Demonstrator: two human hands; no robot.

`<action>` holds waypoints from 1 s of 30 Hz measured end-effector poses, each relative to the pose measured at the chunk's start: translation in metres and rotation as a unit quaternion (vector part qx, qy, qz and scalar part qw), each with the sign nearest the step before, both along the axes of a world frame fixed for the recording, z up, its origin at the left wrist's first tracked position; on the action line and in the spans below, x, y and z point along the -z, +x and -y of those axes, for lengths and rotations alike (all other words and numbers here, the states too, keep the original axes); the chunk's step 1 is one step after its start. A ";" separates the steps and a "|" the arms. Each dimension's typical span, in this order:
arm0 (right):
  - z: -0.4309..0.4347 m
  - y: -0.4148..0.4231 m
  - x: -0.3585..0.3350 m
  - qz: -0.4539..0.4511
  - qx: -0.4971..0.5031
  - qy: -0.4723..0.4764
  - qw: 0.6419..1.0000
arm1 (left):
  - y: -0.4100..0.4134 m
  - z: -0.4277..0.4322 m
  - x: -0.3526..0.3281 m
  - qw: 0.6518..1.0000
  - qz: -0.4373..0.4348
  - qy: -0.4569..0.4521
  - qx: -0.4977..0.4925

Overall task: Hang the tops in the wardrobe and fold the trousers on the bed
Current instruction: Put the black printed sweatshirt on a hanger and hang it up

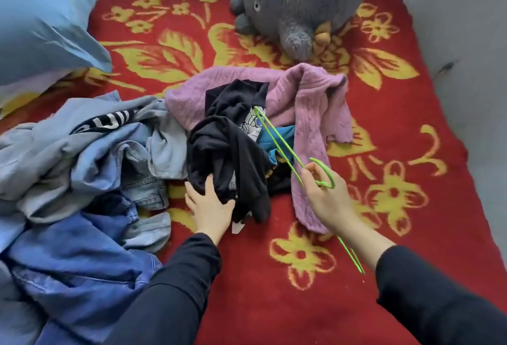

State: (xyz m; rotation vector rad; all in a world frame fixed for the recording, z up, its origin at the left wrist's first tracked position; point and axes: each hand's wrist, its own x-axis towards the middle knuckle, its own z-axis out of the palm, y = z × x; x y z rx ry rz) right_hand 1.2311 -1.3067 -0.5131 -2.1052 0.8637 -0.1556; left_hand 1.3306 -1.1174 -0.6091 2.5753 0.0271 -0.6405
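A heap of clothes lies on the bed. A black top (227,141) with a printed front sits in the middle, and my left hand (210,206) grips its lower edge. My right hand (327,196) holds a thin green hanger (277,140) by its hook, with one end poking into the black top. Behind lies a pink knitted sweater (310,103). A teal garment (279,139) shows under the hanger. To the left are pale blue clothes and denim trousers (82,257).
The bed is covered by a red blanket (411,139) with yellow flowers. A grey plush toy (296,1) sits at the far end. A blue pillow (41,15) lies at the top left. A grey wall (472,43) runs along the right.
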 end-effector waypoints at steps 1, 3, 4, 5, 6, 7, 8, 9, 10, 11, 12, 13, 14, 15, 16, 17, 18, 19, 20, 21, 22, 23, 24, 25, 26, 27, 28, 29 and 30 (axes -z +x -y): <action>-0.001 -0.001 0.009 0.007 -0.008 0.003 1.000 | 0.003 0.004 0.009 1.000 -0.014 -0.012 -0.021; -0.005 -0.003 0.022 0.008 -0.016 0.007 1.000 | 0.011 0.012 0.022 0.997 -0.010 -0.048 -0.059; -0.006 -0.005 0.027 0.009 -0.017 0.011 1.000 | 0.015 0.015 0.024 0.995 0.000 -0.068 -0.075; -0.008 -0.005 0.031 0.011 -0.018 0.018 1.000 | 0.019 0.016 0.024 0.993 0.007 -0.080 -0.085; -0.010 -0.006 0.034 0.011 -0.018 0.027 0.999 | 0.024 0.016 0.021 0.993 0.006 -0.084 -0.087; -0.012 -0.006 0.036 0.007 -0.016 0.037 0.999 | 0.029 0.013 0.017 0.993 -0.003 -0.088 -0.085; -0.013 -0.006 0.038 0.002 -0.009 0.045 0.999 | 0.032 0.009 0.008 0.991 -0.019 -0.104 -0.083; -0.014 -0.006 0.039 -0.003 0.004 0.052 0.999 | 0.036 0.004 -0.003 0.986 -0.039 -0.137 -0.084; -0.015 -0.005 0.036 -0.001 0.020 0.064 0.998 | 0.039 -0.001 -0.019 0.977 -0.062 -0.184 -0.088; -0.015 -0.004 0.033 0.005 0.033 0.078 0.996 | 0.041 -0.005 -0.038 0.964 -0.085 -0.235 -0.090; -0.016 -0.002 0.026 0.013 0.036 0.090 0.995 | 0.044 -0.007 -0.060 0.951 -0.104 -0.277 -0.089; -0.017 0.001 0.018 0.015 0.036 0.104 0.994 | 0.046 -0.007 -0.084 0.939 -0.118 -0.311 -0.084; -0.019 0.005 0.008 0.017 0.037 0.128 0.991 | 0.048 -0.007 -0.109 0.929 -0.128 -0.338 -0.076; -0.020 0.008 -0.004 0.020 0.042 0.163 0.986 | 0.049 -0.007 -0.134 0.921 -0.137 -0.359 -0.064; -0.021 0.011 -0.018 0.023 0.051 0.195 0.979 | 0.050 -0.007 -0.159 0.913 -0.141 -0.379 -0.047; -0.022 0.014 -0.035 0.032 0.062 0.222 0.973 | 0.051 -0.007 -0.183 0.906 -0.140 -0.397 -0.028; -0.022 0.016 -0.051 0.042 0.066 0.244 0.967 | 0.052 -0.007 -0.209 0.899 -0.134 -0.417 -0.006; -0.020 0.019 -0.068 0.059 0.068 0.266 0.960 | 0.053 -0.007 -0.233 0.892 -0.127 -0.434 0.012; -0.020 0.021 -0.088 0.075 0.062 0.292 0.952 | 0.053 -0.008 -0.257 0.884 -0.124 -0.449 0.028; -0.020 0.022 -0.107 0.084 0.052 0.319 0.943 | 0.054 -0.009 -0.280 0.878 -0.124 -0.461 0.041; -0.020 0.023 -0.127 0.089 0.035 0.340 0.935 | 0.054 -0.009 -0.303 0.872 -0.122 -0.470 0.052; -0.021 0.023 -0.147 0.096 0.016 0.354 0.930 | 0.054 -0.010 -0.326 0.867 -0.121 -0.479 0.060; -0.022 0.023 -0.165 0.105 -0.007 0.357 0.928 | 0.053 -0.012 -0.348 0.861 -0.119 -0.490 0.066; -0.023 0.024 -0.182 0.113 -0.029 0.357 0.927 | 0.052 -0.013 -0.370 0.854 -0.115 -0.502 0.072; -0.024 0.023 -0.199 0.117 -0.053 0.357 0.925 | 0.051 -0.014 -0.391 0.846 -0.108 -0.516 0.077; -0.025 0.022 -0.215 0.121 -0.084 0.361 0.921 | 0.051 -0.015 -0.411 0.840 -0.100 -0.527 0.082; -0.024 0.021 -0.230 0.123 -0.121 0.366 0.915 | 0.051 -0.015 -0.429 0.835 -0.093 -0.535 0.087; -0.025 0.020 -0.246 0.119 -0.154 0.372 0.908 | 0.051 -0.015 -0.445 0.832 -0.088 -0.540 0.093; -0.027 0.018 -0.263 0.119 -0.180 0.374 0.902 | 0.049 -0.014 -0.461 0.826 -0.086 -0.547 0.101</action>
